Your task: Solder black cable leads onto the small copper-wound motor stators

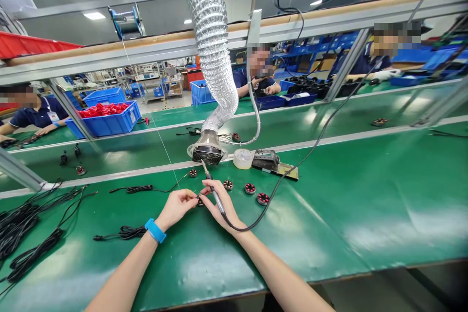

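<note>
My left hand [178,207], with a blue band at the wrist, has its fingers pinched at a small round motor part [201,200] on the green table. My right hand [220,203] holds a soldering iron [215,195] between thumb and fingers, its tip pointing up and away. The right fingertips also come close to the motor part, which the fingers partly hide. A thin wire [164,144] hangs down to the left fingers from a spool [127,22]. Just beyond the hands is the fan mouth [208,154] of a silver duct.
Several round motor parts [250,188] lie right of my hands. Behind them are a tape roll [243,158] and an iron stand [266,160]. Coiled black cables [127,232] lie left, with a larger pile [22,229] farther left. People work across the table beside blue bins [109,124].
</note>
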